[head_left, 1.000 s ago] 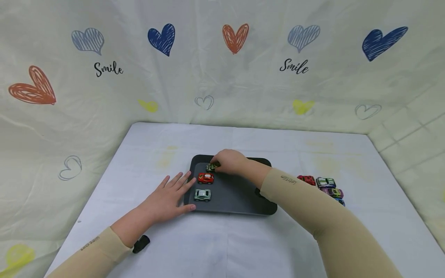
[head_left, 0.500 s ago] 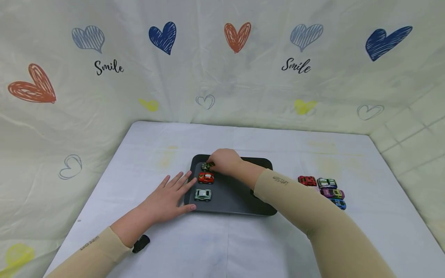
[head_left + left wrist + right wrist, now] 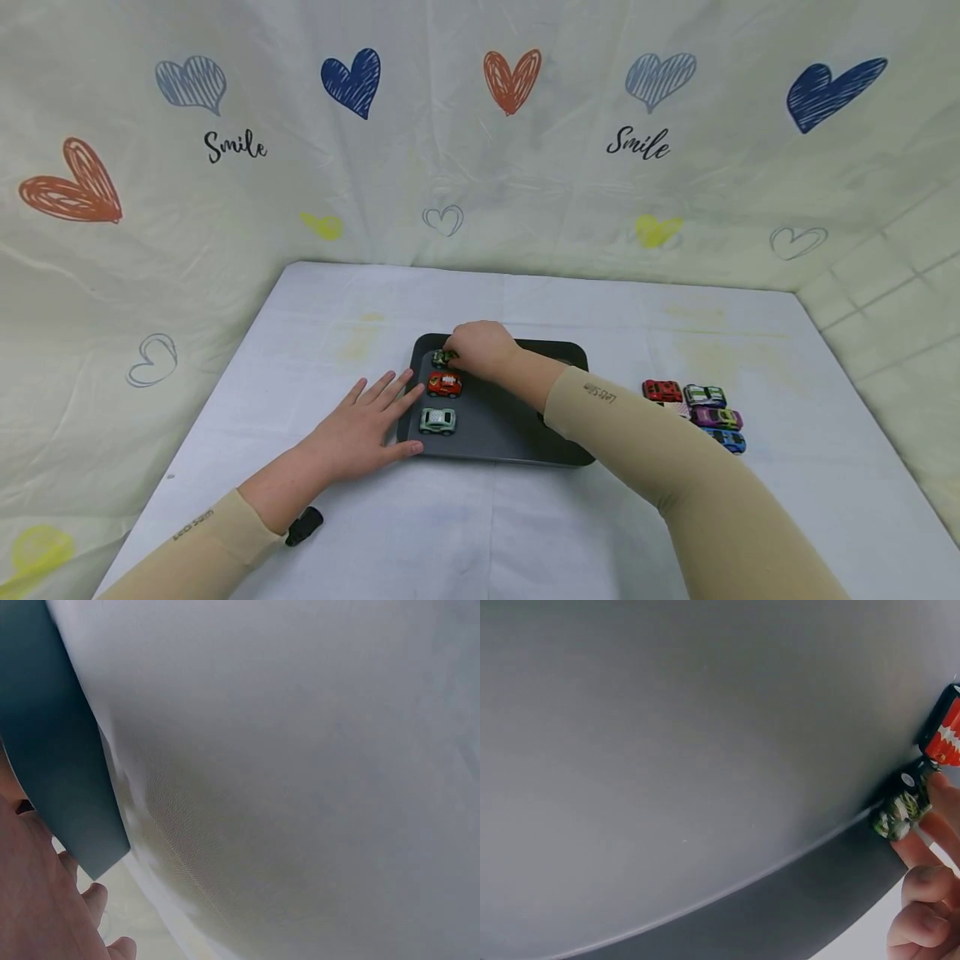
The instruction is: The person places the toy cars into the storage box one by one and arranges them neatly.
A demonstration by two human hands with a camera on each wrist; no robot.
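Note:
My right hand [image 3: 482, 350] pinches a green camouflage toy car [image 3: 904, 801] between thumb and fingertips, low in the far left corner of the dark grey tray [image 3: 517, 437]. Just nearer lies a red toy car [image 3: 445, 384] with white markings, close beside the camouflage one. Below that stands a pale green toy car [image 3: 438, 421], apart from the other two. Spread with straight fingers, my left hand [image 3: 367, 429] rests at the tray's left edge. In the left wrist view the tray's outer wall [image 3: 67, 750] shows beside that hand.
Several toy cars are grouped on the white table right of the tray: a red one [image 3: 662, 390], a white and green one [image 3: 705, 396], a purple one [image 3: 716, 417] and a blue one [image 3: 726, 440]. A black object [image 3: 303, 527] shows by the left wrist.
My right hand has shifted slightly left with the camouflage toy car, towards the tray's far left corner, then nearly stopped. The left hand has stayed in place.

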